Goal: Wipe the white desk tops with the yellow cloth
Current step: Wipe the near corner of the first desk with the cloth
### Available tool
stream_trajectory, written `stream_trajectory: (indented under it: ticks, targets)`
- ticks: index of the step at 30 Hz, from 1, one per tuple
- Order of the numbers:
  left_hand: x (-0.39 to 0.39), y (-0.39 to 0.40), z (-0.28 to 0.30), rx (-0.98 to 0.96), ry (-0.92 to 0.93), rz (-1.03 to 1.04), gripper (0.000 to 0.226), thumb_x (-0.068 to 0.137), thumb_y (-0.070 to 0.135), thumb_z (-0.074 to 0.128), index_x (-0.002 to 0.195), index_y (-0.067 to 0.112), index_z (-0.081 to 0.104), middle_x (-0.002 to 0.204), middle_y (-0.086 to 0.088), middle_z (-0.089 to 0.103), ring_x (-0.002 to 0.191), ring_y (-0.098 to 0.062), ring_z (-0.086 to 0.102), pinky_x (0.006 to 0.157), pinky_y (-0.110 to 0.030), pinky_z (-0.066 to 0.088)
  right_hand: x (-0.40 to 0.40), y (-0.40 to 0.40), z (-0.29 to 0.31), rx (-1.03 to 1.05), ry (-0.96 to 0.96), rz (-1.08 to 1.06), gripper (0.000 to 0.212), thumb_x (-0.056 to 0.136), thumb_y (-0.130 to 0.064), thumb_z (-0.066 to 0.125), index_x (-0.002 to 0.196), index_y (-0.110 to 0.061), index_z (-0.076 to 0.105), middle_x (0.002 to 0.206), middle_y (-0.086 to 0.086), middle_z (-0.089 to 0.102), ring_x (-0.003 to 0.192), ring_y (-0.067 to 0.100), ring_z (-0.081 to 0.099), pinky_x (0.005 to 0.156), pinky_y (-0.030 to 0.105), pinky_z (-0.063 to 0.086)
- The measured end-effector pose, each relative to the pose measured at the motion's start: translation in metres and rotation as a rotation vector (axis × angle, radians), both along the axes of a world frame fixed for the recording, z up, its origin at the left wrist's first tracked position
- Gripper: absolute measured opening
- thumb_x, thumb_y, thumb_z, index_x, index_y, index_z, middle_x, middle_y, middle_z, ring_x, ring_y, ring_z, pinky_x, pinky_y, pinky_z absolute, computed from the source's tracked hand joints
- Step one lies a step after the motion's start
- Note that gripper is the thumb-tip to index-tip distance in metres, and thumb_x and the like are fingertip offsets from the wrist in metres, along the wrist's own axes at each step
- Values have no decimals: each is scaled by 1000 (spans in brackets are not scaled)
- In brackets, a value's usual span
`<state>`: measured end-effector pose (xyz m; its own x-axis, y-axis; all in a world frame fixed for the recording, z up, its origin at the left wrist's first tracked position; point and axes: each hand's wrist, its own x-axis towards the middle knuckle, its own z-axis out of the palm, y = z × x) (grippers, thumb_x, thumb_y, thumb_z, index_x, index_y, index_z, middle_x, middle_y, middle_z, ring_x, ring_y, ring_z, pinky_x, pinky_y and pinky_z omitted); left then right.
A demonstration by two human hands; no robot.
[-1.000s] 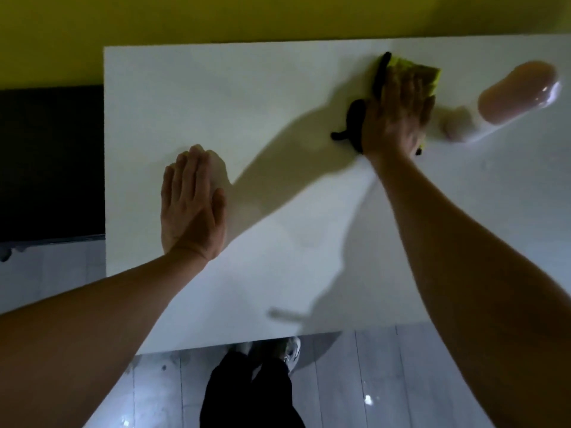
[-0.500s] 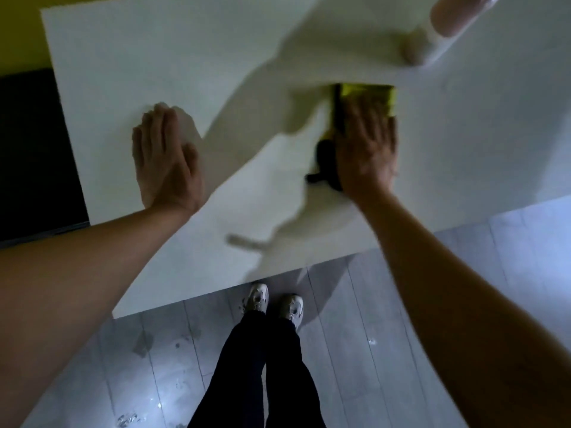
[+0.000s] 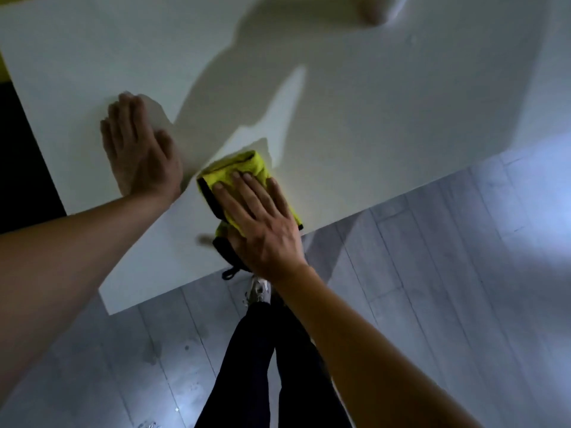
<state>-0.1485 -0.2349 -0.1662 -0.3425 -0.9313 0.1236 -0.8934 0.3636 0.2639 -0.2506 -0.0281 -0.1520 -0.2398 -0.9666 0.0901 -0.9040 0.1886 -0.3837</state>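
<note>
The white desk top (image 3: 386, 118) fills the upper part of the head view. A folded yellow cloth (image 3: 238, 171) with a black edge lies near the desk's front edge. My right hand (image 3: 259, 223) presses flat on it with straight fingers, covering most of it. A black loop of the cloth hangs over the edge. My left hand (image 3: 139, 152) rests flat on the bare desk, just left of the cloth.
A blurred pale bottle (image 3: 377, 7) lies at the desk's far edge, cut off by the frame. A dark area (image 3: 21, 162) borders the desk's left side. Below is grey plank floor (image 3: 432, 288), with my dark trousers and a white shoe (image 3: 258, 290).
My right hand has dragged the cloth from the far side of the desk back to the near edge. My left hand stayed flat in place. The view tilted down.
</note>
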Motion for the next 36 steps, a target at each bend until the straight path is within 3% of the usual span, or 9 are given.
stream_trajectory:
  ticks: [3, 8, 12, 14, 18, 23, 31, 34, 36]
  targets:
    - [1, 4, 1, -40, -10, -62, 63, 102, 22, 33, 163, 9, 25, 171, -15, 21, 157, -36, 19, 130, -50, 8, -55, 19, -1, 28, 62, -57, 73, 95, -53, 57, 157, -24, 33, 162, 7, 35, 153, 27, 25, 126, 53, 13]
    - [-12, 9, 6, -114, 39, -386, 61, 100, 19, 42, 159, 8, 35, 168, -21, 27, 152, -43, 30, 128, -54, 15, -179, 56, -3, 136, 64, -579, 61, 102, -48, 33, 160, -31, 23, 167, 4, 23, 155, 21, 15, 126, 51, 13]
    - [-51, 27, 15, -72, 53, -458, 61, 100, 26, 37, 158, 7, 37, 167, -21, 28, 152, -43, 31, 127, -53, 20, -184, 44, -2, 130, 42, -798, 62, 102, -46, 28, 161, -30, 20, 169, 3, 18, 156, 20, 10, 126, 49, 9]
    - [-74, 40, 14, -44, 49, -501, 62, 100, 29, 33, 159, 9, 37, 167, -20, 29, 153, -41, 30, 127, -51, 19, -148, 32, -1, 116, 58, -760, 66, 99, -47, 30, 162, -26, 21, 168, 8, 18, 156, 24, 9, 125, 52, 11]
    - [-107, 55, 8, 19, 78, -494, 61, 101, 28, 28, 158, 10, 39, 166, -18, 33, 154, -39, 29, 128, -52, 18, -52, 17, -1, 97, 79, -326, 65, 102, -49, 40, 161, -25, 25, 167, 6, 18, 157, 23, 6, 126, 53, 11]
    - [-103, 54, 1, -9, 90, -495, 58, 103, 25, 31, 155, 4, 44, 162, -21, 39, 152, -39, 33, 127, -51, 22, -96, 32, -3, 78, 131, -66, 64, 103, -51, 42, 160, -26, 26, 166, 4, 25, 156, 22, 14, 124, 54, 18]
    - [-107, 58, 2, -60, 78, -492, 55, 104, 22, 34, 154, 1, 43, 161, -23, 39, 151, -40, 34, 128, -51, 21, -271, 54, -4, 157, 33, -838, 64, 102, -50, 27, 162, -32, 13, 169, 0, 14, 156, 16, 6, 127, 46, 6]
    - [-110, 58, 0, -71, 73, -486, 54, 105, 19, 36, 154, 1, 43, 161, -24, 39, 152, -40, 33, 128, -52, 21, -250, 29, -2, 127, 29, -911, 68, 100, -46, 28, 163, -25, 13, 170, 5, 12, 157, 20, 5, 127, 48, 4]
    - [-110, 57, -1, -74, 92, -485, 53, 104, 16, 37, 153, 0, 44, 160, -24, 40, 151, -41, 34, 127, -53, 22, -204, 0, 3, 103, 3, -724, 72, 97, -48, 29, 163, -24, 14, 169, 9, 13, 157, 25, 5, 127, 50, 4]
